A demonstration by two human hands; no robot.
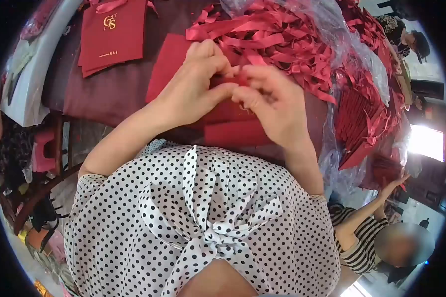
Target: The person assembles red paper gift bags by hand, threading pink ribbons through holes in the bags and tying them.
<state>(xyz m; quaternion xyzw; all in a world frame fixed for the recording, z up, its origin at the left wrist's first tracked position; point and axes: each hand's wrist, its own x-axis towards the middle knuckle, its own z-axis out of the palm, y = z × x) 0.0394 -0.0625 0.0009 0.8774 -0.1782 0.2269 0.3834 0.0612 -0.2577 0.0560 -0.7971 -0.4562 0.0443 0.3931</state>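
Note:
My left hand (195, 84) and my right hand (277, 104) meet over a dark red paper gift bag (164, 59) lying flat on the table. Fingers of both hands are closed in a pinch on a red ribbon (241, 78), of which only a short piece shows between the fingertips. The right fingers are slightly blurred. Just beyond the hands lies a large heap of loose red ribbons (282, 42). My hands hide the middle of the bag.
Finished-looking red bags (113, 37) with gold print lie at the far left. Stacked ribboned bags (357, 123) and clear plastic wrap (374, 64) are at the right. A person in a striped top (364, 242) reaches toward the table's right end. A wooden chair (39, 195) stands left.

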